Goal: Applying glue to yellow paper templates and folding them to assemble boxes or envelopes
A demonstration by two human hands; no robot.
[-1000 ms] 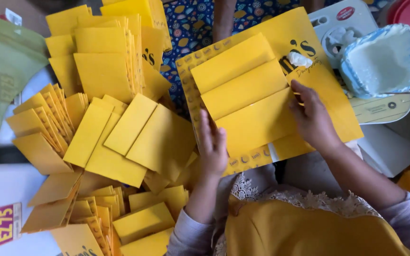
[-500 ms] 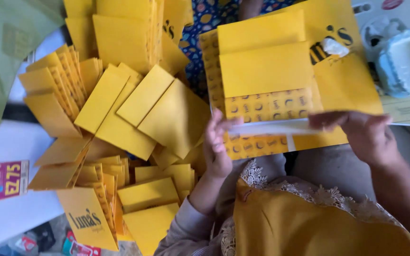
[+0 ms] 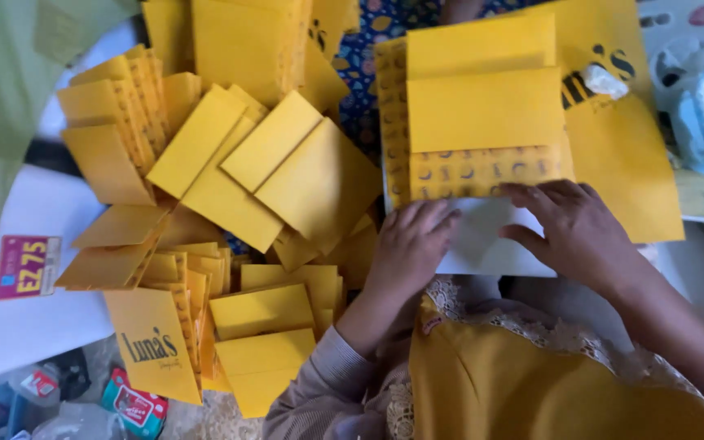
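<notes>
A yellow paper sheet with a patterned border [image 3: 482,169] lies in front of me, its lower part folded up so the white inside [image 3: 482,244] shows. Two folded yellow envelopes [image 3: 482,106] rest on its upper half. My left hand [image 3: 409,244] presses flat on the white fold at the left. On the right end of the same fold my right hand [image 3: 576,232] lies, fingers spread. Neither hand grips anything.
Many folded yellow envelopes [image 3: 270,171] lie fanned in piles to the left. A larger yellow sheet with dark lettering [image 3: 621,155] sits under the work at right. A pink price tag [image 3: 26,265] is on the white surface at left; packets [image 3: 132,403] lie at bottom left.
The lower edge of the sheet has been folded up, exposing its white inside. Both hands have moved down onto that fold.
</notes>
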